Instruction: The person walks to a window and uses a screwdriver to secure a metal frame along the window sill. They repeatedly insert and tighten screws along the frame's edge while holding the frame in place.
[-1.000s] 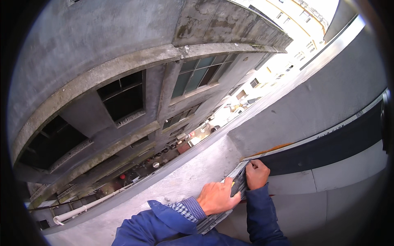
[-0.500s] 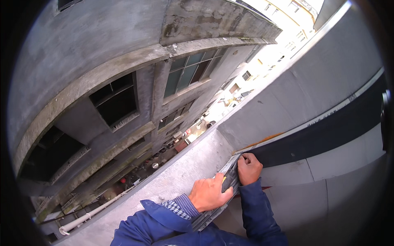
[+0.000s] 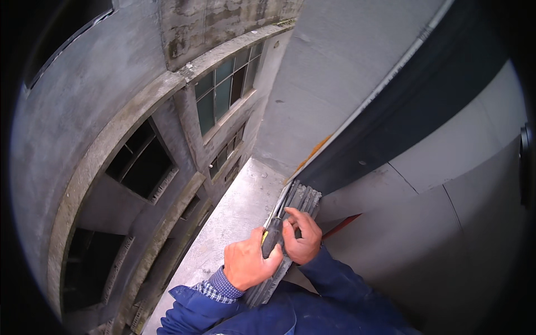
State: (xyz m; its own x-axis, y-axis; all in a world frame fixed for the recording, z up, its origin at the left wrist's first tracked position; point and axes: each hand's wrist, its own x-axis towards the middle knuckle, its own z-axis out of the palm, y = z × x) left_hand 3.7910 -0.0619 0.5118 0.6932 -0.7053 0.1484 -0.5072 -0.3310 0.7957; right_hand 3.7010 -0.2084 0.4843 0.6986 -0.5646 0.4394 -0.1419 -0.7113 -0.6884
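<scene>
My left hand [image 3: 245, 264] is wrapped round the handle of a screwdriver [image 3: 272, 239], black with a yellow patch. Its thin shaft points away from me, along the left edge of a grey ridged metal frame track [image 3: 306, 196]. Close against the handle's right side is my right hand [image 3: 304, 240], its fingers curled over the track and the index fingertip by the shaft. Whatever lies within those fingers is hidden. Both hands rest low over the track, where its far end meets a dark panel [image 3: 363, 151].
Left of the track runs a pale concrete ledge [image 3: 234, 201], with a drop beyond it. Across the gap stands a grey building with windows [image 3: 226, 92]. A grey wall [image 3: 329, 67] rises ahead. A red strip [image 3: 341, 225] lies right of my right hand.
My right hand has come back along the track from its far corner to beside the screwdriver. My left hand still grips the handle. The view has turned, bringing the dark panel more upright.
</scene>
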